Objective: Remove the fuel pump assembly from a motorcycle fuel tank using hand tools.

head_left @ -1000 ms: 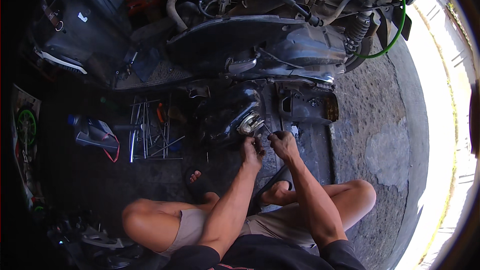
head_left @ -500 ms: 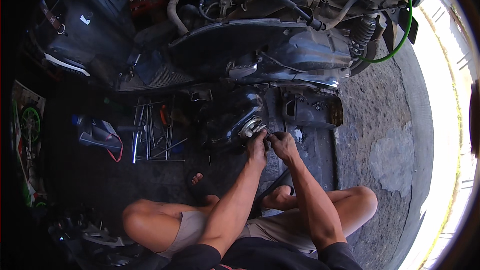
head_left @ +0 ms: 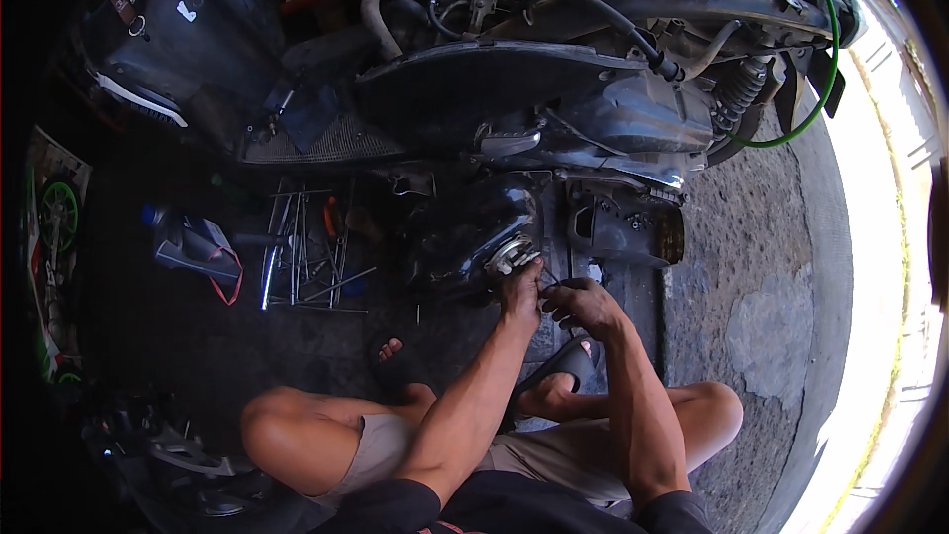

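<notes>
A black tank-like part (head_left: 470,227) lay on the dark floor (head_left: 297,356) between the motor scooter (head_left: 539,104) and the seated person. Its round metal fitting (head_left: 509,253) sat at the side nearest the hands. The left hand (head_left: 521,299) was narrowed, its thumb raised at the fitting's lower edge. The right hand (head_left: 585,305) was curled just to the right, fingers drawn in beside a thin dark strand (head_left: 551,277). Owing to shade and small scale, it could not be told whether either hand gripped anything. Right of the tank-like part stood a black trough-shaped cover (head_left: 605,237) containing small metal pieces (head_left: 636,222). To the left lay metal tools (head_left: 295,252), an orange-handled tool (head_left: 332,219) and a grey bottle (head_left: 193,257).
</notes>
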A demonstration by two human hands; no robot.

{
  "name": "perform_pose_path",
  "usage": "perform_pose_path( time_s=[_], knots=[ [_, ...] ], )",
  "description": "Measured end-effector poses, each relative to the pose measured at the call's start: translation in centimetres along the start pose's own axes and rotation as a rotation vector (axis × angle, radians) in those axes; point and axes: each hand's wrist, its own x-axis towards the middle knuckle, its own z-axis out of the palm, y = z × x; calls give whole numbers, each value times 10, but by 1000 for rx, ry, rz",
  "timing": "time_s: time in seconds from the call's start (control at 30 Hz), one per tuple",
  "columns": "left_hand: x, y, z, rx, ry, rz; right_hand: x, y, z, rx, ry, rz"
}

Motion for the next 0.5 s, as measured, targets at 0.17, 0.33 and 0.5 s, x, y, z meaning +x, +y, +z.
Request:
perform_pose_path(
  time_s=[0.17,0.33,0.5],
  knots=[
    [-9,-6,9,32,-40,-5,15,32,-12,-635,66,-278],
    [-16,-4,8,2,-26,59,5,19,1,-899,240,-501],
    [-19,-2,11,142,-45,19,45,20,-21,-597,16,-329]
  ],
)
